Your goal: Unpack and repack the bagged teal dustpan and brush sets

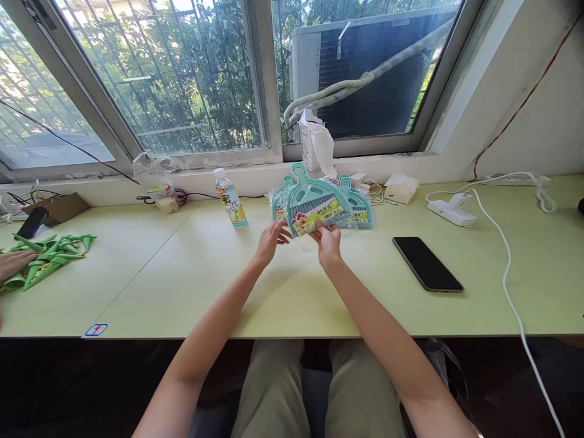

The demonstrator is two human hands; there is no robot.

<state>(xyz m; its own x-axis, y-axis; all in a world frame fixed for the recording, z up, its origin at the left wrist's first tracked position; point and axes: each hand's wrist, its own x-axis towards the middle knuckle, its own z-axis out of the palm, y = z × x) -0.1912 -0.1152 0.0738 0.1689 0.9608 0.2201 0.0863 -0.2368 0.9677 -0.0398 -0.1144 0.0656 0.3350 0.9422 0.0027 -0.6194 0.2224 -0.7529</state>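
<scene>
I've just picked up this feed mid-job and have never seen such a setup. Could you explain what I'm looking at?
There is no machine here. You see a person's own two bare hands, in one picture taken by a camera worn on the head, looking forward and down. The right hand holds a teal dustpan with a yellow label by its lower edge. The left hand is just beside it; whether it touches is hard to tell. Similar teal items lie behind. On the pale table stand a drink bottle, left, and, right, lie a dark phone and white power block. At far left, another person's hand is on green pieces.
</scene>
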